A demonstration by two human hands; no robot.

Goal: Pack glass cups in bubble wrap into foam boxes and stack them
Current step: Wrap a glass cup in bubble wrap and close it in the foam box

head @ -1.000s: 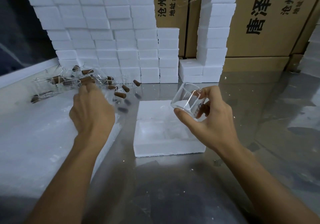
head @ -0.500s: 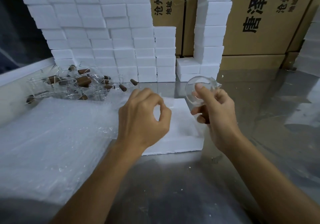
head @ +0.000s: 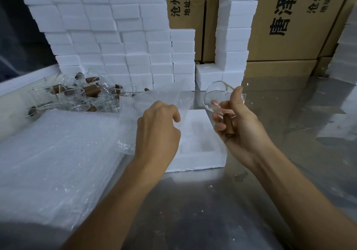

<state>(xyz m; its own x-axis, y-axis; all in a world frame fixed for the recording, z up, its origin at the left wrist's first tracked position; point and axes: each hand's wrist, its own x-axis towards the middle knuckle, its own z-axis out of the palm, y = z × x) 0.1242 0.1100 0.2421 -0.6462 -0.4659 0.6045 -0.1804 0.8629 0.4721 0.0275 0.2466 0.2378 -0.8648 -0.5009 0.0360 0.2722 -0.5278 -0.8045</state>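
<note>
Tilted in right grip (head: 234, 123), glass cup (head: 216, 97), above foam box (head: 201, 133)

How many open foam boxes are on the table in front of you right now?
1. The open foam box lies between the left hand and right hand, partly under the bubble wrap sheet. Stacked foam boxes behind look closed.

From my remote station I see brown cardboard cartons (head: 286, 23) printed with black Chinese characters, stacked behind a reflective metal tabletop (head: 270, 201). A dark window pane (head: 17, 42) fills the upper left, above a white ledge (head: 25, 79).
</note>
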